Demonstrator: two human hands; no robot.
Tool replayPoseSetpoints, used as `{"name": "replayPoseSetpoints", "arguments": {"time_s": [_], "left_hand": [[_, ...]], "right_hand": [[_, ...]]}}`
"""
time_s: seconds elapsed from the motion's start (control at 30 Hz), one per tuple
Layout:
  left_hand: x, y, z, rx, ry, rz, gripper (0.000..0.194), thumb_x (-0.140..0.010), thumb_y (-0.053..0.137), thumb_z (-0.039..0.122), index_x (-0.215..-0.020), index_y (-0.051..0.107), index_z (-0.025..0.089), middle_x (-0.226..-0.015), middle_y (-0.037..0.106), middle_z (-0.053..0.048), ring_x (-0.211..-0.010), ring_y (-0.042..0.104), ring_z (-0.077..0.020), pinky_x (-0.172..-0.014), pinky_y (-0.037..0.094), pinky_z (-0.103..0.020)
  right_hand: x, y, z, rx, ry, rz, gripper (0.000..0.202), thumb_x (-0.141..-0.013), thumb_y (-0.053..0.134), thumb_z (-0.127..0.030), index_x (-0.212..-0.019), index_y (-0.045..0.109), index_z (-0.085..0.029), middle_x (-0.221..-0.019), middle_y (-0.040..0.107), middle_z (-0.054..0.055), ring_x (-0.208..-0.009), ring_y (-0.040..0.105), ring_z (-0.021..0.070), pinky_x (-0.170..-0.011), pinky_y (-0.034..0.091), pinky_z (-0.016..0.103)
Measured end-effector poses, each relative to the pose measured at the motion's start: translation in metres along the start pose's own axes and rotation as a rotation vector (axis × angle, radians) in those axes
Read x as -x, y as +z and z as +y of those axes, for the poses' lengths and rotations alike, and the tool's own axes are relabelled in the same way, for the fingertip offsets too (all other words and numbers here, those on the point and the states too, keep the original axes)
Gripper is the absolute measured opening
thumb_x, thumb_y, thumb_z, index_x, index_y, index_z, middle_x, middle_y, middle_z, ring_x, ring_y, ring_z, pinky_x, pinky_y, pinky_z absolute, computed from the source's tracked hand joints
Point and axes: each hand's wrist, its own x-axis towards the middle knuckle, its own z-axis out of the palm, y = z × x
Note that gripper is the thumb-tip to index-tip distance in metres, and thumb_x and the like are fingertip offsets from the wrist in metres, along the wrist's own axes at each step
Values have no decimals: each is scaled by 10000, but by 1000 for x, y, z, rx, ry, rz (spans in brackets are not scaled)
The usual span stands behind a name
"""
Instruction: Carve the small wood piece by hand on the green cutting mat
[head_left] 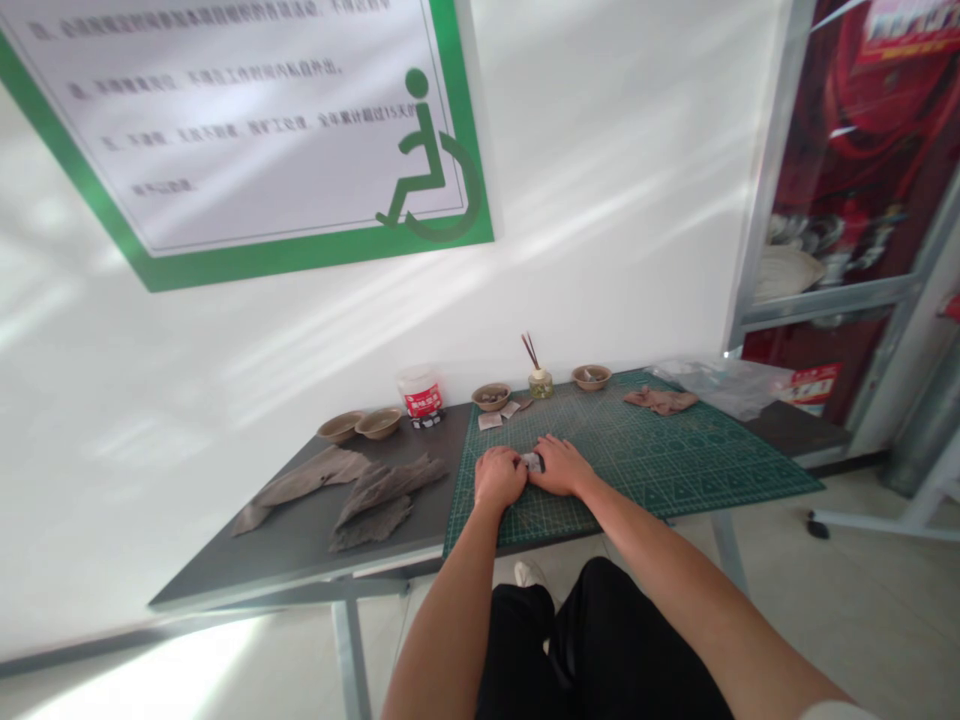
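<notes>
My left hand [500, 477] and my right hand [562, 465] meet over the near part of a green cutting mat [637, 450]. Between them is a small pale grey piece with a dark edge [533, 462]; its exact kind is too small to tell. Curled fingers of both hands close on it from either side, hiding part of it. Beyond my left hand, small flat pale squares [490, 422] lie at the mat's back left, by a bowl [491, 397] of small dark pieces.
Grey-brown cloths [386, 495] and two shallow bowls [379, 423] lie to the left, near a red-labelled plastic jar [421, 397]. A reed diffuser [540, 382], another bowl [592, 377], a brown cloth [661, 400] and clear plastic bags [720, 385] line the back.
</notes>
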Motion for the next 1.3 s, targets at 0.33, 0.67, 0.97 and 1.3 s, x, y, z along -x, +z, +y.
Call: {"name": "replayPoseSetpoints", "arguments": {"time_s": [0.33,0.67,0.97,1.3], "left_hand": [[2,-3,4,-56,-138,12,311,-835,406,347,-923,676,222,-1103,626,-69,-1129,459,-227,-977,278,-375],[-1,-1,1,-12,-78,-3,312,-845,402,375,-959,675,275,-1120,622,-30,-1091,476,-201,-919,343,-309],[2,-6,5,-14,-61,-35,283,-829,435,336,-928,681,237,-1143,615,-36,-1141,451,-196,-995,287,-326],[1,0,1,-47,-175,34,300,-834,415,342,-917,675,218,-1095,631,-77,-1113,476,-232,-966,295,-380]], "right_hand": [[1,-1,-1,10,-3,2,551,-792,445,-497,-1202,515,-136,-1384,396,148,-1312,270,293,-1043,200,470],[2,-3,-2,-4,7,-13,561,-793,449,-505,-1215,509,-140,-1389,390,142,-1324,247,285,-1054,183,461],[2,-3,-2,-2,14,-16,537,-807,435,-497,-1204,519,-146,-1386,395,138,-1322,249,280,-1053,180,458],[1,-3,-2,0,6,-7,555,-789,460,-506,-1204,514,-140,-1382,398,143,-1319,254,285,-1050,187,460]]}}
